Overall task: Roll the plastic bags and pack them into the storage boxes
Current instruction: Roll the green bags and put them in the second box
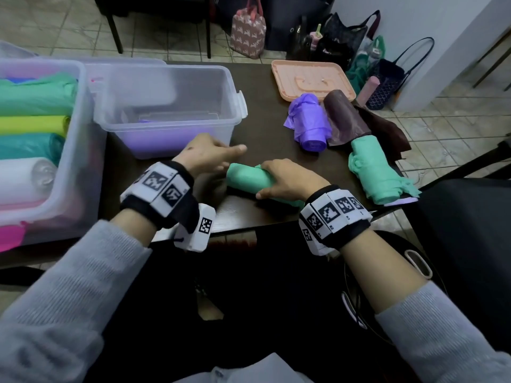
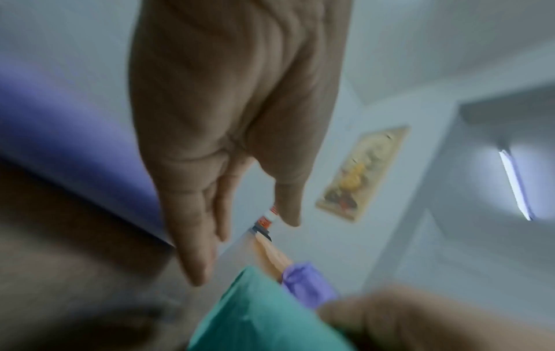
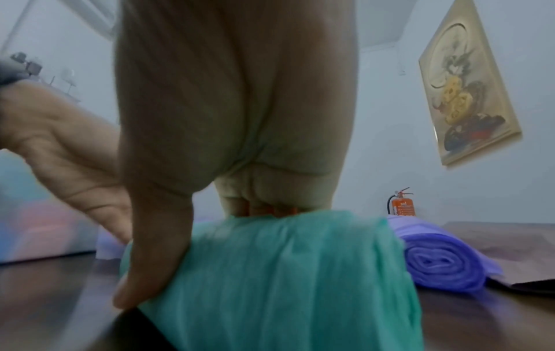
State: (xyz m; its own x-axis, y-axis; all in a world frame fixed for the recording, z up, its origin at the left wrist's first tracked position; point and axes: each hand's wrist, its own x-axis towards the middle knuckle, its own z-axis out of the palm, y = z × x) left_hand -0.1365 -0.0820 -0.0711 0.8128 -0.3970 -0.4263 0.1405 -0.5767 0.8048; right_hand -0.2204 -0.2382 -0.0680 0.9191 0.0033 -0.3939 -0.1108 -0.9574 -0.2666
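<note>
Right hand [image 1: 287, 179] curled over the green roll [image 1: 249, 179], thumb under the near side, probably to keep the roll tight. Left hand [image 1: 206, 154] just beside the roll's far end, fingers straight, holding nothing. Beyond those fingertips, the open storage box [image 1: 166, 106], ready for packing.

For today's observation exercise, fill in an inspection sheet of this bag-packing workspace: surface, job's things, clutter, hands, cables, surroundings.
Surface: dark table, partly bare.
Job's things: green roll on the table; purple roll, brown roll and second green roll at right; clear box holding purple; big box with coloured rolls.
Clutter: peach lid.
Hands: right hand grips the green roll; left hand open beside it.
Cables: nothing seen.
Surroundings: bags on tiled floor; framed picture; fire extinguisher.
</note>
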